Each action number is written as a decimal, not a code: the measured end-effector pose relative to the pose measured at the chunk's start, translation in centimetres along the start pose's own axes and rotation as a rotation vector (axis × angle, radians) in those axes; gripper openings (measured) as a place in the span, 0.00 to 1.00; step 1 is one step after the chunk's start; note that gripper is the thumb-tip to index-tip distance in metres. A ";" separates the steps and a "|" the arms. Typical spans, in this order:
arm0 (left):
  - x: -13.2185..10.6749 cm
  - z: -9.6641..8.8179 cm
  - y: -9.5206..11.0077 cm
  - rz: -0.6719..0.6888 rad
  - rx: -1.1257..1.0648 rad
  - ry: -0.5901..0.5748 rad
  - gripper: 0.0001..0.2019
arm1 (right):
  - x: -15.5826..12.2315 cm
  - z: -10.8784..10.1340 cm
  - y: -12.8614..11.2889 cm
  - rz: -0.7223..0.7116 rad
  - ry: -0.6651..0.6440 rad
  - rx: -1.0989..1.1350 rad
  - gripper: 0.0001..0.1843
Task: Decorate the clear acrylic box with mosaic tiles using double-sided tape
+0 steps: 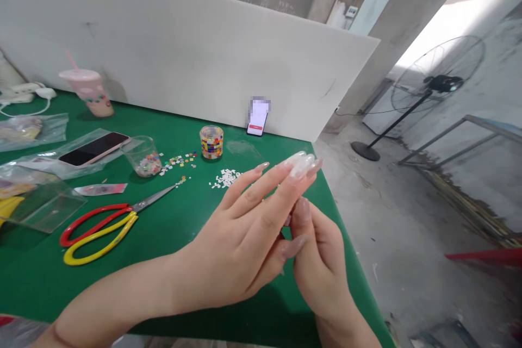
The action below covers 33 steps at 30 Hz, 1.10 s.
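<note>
A white board [183,49] stands behind the mosaic-covered jar [212,142], and a green table [36,283] spreads beneath it. Nearer than the jar and to its right, the left hand [248,228] reaches across to meet the right hand [322,261]; overlapping fingers hide whether either grips anything, so I cannot tell. Scissors [134,210] lie left of the jar and nearer; loose white tiles [226,178] lie just in front of it. This step seems fine fingertip work, calling next for a light, precise touch.

Scissors [134,211] bar the way left, white tiles [227,178] ahead.
</note>
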<state>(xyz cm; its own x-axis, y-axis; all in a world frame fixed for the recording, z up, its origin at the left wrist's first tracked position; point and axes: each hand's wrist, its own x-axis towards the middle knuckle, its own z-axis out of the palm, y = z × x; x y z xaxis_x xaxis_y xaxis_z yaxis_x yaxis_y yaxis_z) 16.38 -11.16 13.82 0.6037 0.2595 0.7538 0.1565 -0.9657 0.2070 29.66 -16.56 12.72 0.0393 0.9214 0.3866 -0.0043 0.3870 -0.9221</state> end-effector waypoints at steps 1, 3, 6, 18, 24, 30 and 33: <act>0.0 0.0 0.1 0.005 0.042 -0.014 0.34 | 0.0 0.1 0.0 -0.004 0.020 -0.005 0.16; 0.1 0.0 0.0 0.017 0.099 -0.034 0.34 | 0.1 0.2 0.1 -0.014 0.049 -0.015 0.16; 0.1 0.3 -0.2 0.032 0.079 -0.056 0.31 | 0.4 0.3 -0.2 -0.035 0.055 -0.024 0.16; 0.0 -1.6 0.3 0.008 0.153 0.115 0.05 | 0.4 -1.4 -0.4 -0.227 0.012 -0.545 0.15; 0.6 -1.5 0.3 0.002 0.183 -0.050 0.09 | 0.8 -1.5 0.0 -0.380 -0.037 -0.737 0.14; 0.8 -1.6 0.1 -0.050 0.119 -0.084 0.11 | 0.9 -1.5 -0.1 -0.372 -0.078 -0.760 0.13; 0.8 -1.6 0.2 -0.076 0.082 -0.105 0.12 | 1.0 -1.4 -0.2 -0.375 -0.080 -0.750 0.14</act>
<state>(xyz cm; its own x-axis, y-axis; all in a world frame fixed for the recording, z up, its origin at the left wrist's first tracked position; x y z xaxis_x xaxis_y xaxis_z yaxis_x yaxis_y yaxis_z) 15.61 -11.13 15.49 0.6652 0.3343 0.6677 0.2659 -0.9416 0.2065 31.13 -15.80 13.23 -0.1652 0.7473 0.6436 0.6612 0.5682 -0.4900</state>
